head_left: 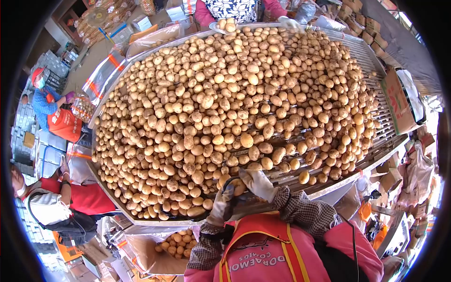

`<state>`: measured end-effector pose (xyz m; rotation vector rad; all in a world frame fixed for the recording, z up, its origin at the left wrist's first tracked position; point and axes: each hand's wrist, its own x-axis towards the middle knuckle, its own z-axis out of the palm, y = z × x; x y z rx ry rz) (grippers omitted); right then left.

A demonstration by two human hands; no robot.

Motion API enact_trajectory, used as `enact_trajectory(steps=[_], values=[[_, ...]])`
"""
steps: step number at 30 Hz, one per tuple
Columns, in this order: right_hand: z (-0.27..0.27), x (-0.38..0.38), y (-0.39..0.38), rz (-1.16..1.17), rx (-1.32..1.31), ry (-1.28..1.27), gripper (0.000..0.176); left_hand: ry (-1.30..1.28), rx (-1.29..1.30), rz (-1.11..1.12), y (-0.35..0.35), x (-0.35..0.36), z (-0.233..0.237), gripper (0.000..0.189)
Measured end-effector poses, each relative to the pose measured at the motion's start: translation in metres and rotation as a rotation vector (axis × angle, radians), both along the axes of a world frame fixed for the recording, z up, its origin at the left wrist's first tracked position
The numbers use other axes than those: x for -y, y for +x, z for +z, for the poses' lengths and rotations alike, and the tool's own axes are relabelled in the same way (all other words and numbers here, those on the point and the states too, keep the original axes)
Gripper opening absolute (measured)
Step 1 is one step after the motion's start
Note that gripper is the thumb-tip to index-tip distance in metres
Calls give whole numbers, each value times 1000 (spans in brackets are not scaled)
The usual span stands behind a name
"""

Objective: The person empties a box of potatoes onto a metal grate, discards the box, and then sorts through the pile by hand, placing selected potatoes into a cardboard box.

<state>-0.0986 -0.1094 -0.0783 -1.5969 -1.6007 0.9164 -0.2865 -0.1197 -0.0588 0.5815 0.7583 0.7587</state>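
Busy open-air packing yard, with a big grey metal roller sorting table point(376, 61) filling the middle of the frame. It is carrying a heaped pile of small tan round potatoes point(225, 103), spread wide so workers on every side can reach in.

At bottom centre, the person's left hand in a grey knit glove point(220, 203) is reaching up over the near rim. Its fingers are curling against one tan potato at the pile edge point(238, 187). Can't tell if the grip is actually closing on it.

The right hand in a pale cream glove point(257, 184) is lying just beside it on the same edge. The wrist is bending and the checked sleeve is angling in from lower right. Grip there is unclear too.

Both arms are converging on the nearest potatoes, elbows low.

- Clear plastic sack part-filled with potatoes point(176, 242) is hanging open below the rim at bottom left, probably to catch picked ones.
- Co-worker in a red apron point(63, 123) is standing at mid left.
- Another person's white-gloved hand point(287, 21) is touching the far rim at top.
- Printed cardboard box point(398, 101) is leaning at right.
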Motion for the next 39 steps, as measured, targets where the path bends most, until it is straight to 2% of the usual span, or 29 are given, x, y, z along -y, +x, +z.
enact_trajectory(steps=[1, 2, 3, 4, 5, 6, 7, 9, 10, 12, 13, 14, 16, 17, 18, 19, 21, 22, 23, 24, 26, 27, 28, 29, 30, 32, 34, 36, 39], values=[[17, -1, 0, 101, 37, -153, 31, -19, 78, -61, -11, 1, 1, 58], [36, -2, 1, 101, 39, -159, 31, -25, 80, -61, -15, 8, 3, 58], [55, -3, 4, 173, 124, -163, 30, 147, -152, -45, -18, 14, 21, 62], [65, -8, 9, 245, 210, -164, 29, -62, 85, 43, -22, 19, 19, 57], [32, -20, 26, 209, 285, 163, 32, -276, 310, 147, -26, 25, 17, 52], [15, -33, 41, 104, 405, 254, 39, -281, 311, 152, -28, 27, 16, 52], [29, -53, 46, 31, 336, 110, 54, -342, 311, 237, -31, 29, 16, 45], [70, -97, 32, 45, 571, -252, 74, -503, 236, 405, -29, 30, 12, 36], [59, -117, 28, 174, 661, -428, 67, -501, 237, 407, -28, 30, -1, 36], [36, -139, 30, 241, 701, -373, 60, -243, 647, 272, -31, 32, -30, 40], [71, -147, 24, 124, 374, -701, 52, -150, 642, 248, -31, 33, -27, 40], [48, -152, 33, 34, 100, -755, 47, -56, 637, 229, -31, 34, -24, 40], [35, -117, 41, -16, -538, -599, 34, -256, 276, 97, -35, 32, 10, 41], [26, -97, 36, 19, -712, -550, 28, -8, 92, -48, -37, 30, 17, 76], [18, -76, 26, 50, -751, -526, 23, -11, 89, -49, -34, 35, 11, 76], [8, -54, 13, 104, -646, -516, 20, 77, 149, -59, -27, 43, -2, 75], [44, -6, -19, 415, -134, -391, 23, 299, -44, -244, -39, 47, -15, 69], [48, 8, -27, 467, -344, -147, 23, 417, -136, -327, -45, 49, -21, 67], [52, 12, -24, 399, -237, 20, 24, 354, -110, -322, -51, 48, -5, 64], [55, 13, -18, 330, -124, 186, 24, 444, -213, -353, -55, 51, -9, 62], [57, 15, 7, 100, 161, 219, 29, 621, -425, -410, -62, 55, -17, 59], [68, 7, 10, 137, 301, 216, 31, 72, 38, -201, -65, 56, -9, 59], [69, 4, 0, 236, 279, -48, 37, -486, 483, 19, -67, 56, -2, 59], [72, -1, -17, 380, 405, -93, 40, -470, 396, 56, -70, 56, 4, 63], [77, -8, -37, 525, 530, -139, 42, -483, 453, 54, -70, 51, 13, 65], [28, -12, -67, 588, 669, -131, 47, -549, 441, 142, -72, 52, 17, 68], [26, -18, -70, 440, 233, 198, 42, -533, 482, 186, -78, 53, 11, 67], [45, -6, -49, 393, 135, 78, 39, -557, 656, 172, -87, 60, -2, 67], [41, 18, 20, 76, 450, 207, 32, -667, 714, 248, -89, 70, 10, 69]])
